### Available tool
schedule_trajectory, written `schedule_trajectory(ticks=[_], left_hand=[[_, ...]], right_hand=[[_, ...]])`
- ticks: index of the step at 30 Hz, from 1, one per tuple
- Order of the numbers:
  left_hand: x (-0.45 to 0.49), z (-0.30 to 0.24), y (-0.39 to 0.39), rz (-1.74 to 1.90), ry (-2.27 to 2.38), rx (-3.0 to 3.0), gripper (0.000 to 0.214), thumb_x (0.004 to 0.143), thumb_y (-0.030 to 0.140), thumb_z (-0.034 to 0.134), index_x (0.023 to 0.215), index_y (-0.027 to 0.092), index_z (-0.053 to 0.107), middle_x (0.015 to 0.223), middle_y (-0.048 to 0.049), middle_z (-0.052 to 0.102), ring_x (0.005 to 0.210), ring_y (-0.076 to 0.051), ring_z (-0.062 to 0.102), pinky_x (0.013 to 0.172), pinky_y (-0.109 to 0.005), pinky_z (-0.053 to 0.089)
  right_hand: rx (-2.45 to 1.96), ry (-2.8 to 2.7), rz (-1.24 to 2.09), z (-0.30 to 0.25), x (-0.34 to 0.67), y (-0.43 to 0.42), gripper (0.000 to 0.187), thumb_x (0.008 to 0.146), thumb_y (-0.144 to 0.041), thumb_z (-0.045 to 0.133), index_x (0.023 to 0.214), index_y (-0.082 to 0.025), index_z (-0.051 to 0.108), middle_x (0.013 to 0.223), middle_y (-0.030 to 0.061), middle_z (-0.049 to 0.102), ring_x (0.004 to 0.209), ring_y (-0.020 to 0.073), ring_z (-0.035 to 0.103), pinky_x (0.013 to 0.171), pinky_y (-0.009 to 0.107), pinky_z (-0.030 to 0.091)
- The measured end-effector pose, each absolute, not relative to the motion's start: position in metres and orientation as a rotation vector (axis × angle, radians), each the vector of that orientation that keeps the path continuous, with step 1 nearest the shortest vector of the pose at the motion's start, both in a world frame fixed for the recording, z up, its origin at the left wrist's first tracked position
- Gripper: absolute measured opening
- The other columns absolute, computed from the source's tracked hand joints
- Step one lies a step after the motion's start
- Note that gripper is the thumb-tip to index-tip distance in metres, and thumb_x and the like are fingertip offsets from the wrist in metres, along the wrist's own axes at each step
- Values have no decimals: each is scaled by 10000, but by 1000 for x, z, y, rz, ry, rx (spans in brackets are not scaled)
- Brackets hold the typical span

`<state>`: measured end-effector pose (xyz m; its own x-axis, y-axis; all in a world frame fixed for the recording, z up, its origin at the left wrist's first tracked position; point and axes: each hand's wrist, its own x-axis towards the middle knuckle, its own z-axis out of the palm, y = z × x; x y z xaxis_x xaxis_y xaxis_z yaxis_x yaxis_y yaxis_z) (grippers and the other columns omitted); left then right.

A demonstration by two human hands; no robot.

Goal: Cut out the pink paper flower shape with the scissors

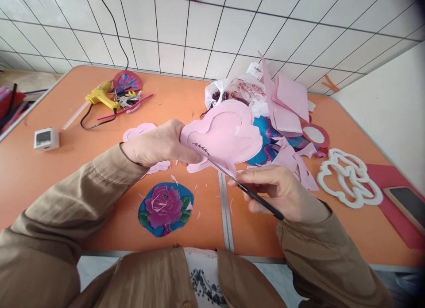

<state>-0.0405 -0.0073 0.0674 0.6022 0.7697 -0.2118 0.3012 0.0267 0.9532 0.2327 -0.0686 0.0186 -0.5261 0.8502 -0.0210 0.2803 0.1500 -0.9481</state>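
Observation:
My left hand grips the left edge of a pink foam sheet with a wavy, petal-like outline, held above the table. A curved line runs inside its edge. My right hand holds black-handled scissors, seen nearly edge-on, their thin blade at the sheet's lower edge beside my left thumb. A dark leaf sprig pattern shows near the blade tip. Below my hands lies a round blue piece with a purple flower, with small pink scraps on and around it. More pink cut pieces lie partly behind my left hand.
On the orange table are a yellow glue gun, keys and a white cube at left. A plastic bag, folded pink sheets and pink offcuts sit back right. White outline shapes and a phone lie right.

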Motion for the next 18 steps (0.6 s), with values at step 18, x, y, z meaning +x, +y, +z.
schedule_trajectory(ticks=[18], left_hand=[[-39,65,-5,461,974,1549,102,645,174,698,562,124,668,482,19,507,464,-72,439,427,-207,314]], right_hand=[[-986,-1877,1423,17,235,-67,416,669,-345,883,1038,-168,808,840,111,764,557,102,549,510,217,515]])
